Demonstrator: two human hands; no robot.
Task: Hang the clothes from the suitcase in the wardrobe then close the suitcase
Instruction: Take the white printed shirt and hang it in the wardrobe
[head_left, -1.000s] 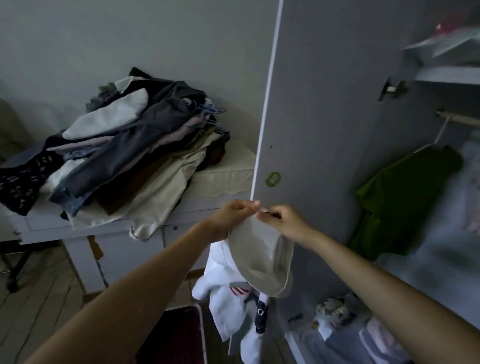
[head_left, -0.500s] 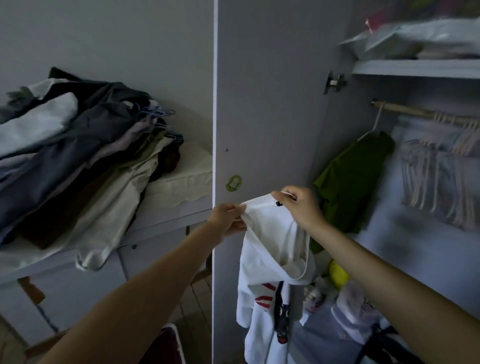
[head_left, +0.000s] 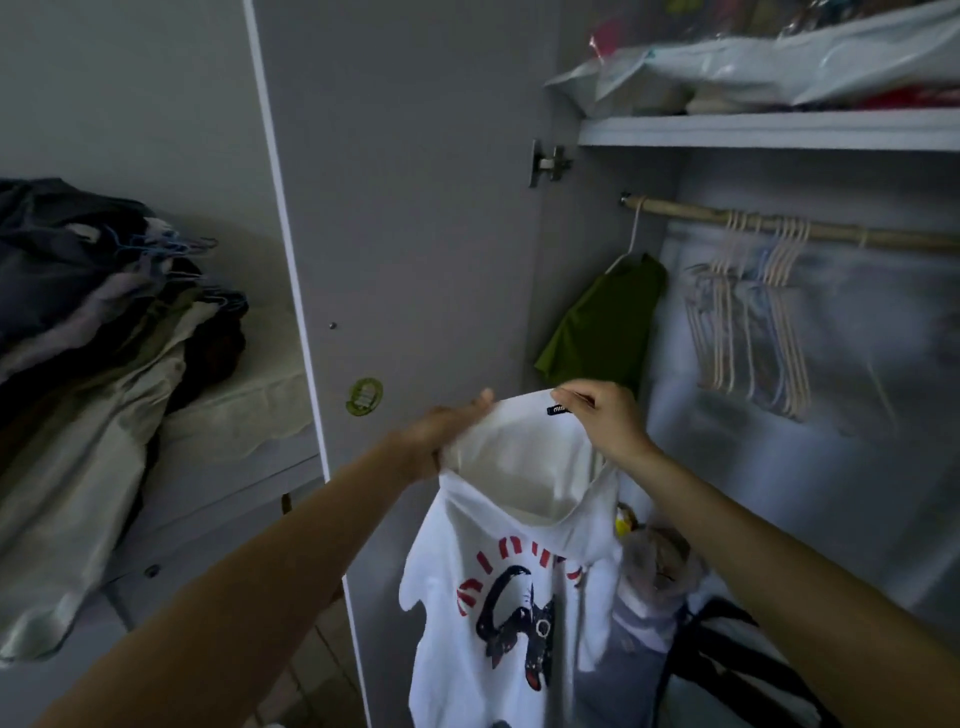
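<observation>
A white T-shirt (head_left: 498, 587) with a red and dark print hangs in front of the open wardrobe. My left hand (head_left: 447, 426) grips its collar on the left side, and my right hand (head_left: 602, 415) pinches the collar near the black label. The neck opening is stretched between them. Inside the wardrobe a wooden rail (head_left: 779, 228) carries a green garment (head_left: 608, 332) on a white hanger and several empty pale hangers (head_left: 753, 317). The suitcase is out of view.
The open wardrobe door (head_left: 415, 208) stands just left of the shirt. A pile of clothes (head_left: 88, 332) with blue hangers lies on a white table at the left. Bags fill the top shelf (head_left: 769, 130) and the wardrobe floor (head_left: 717, 670).
My view has swung right toward the wardrobe. Both hands have carried the shirt right and spread its collar wider apart; the printed front now shows.
</observation>
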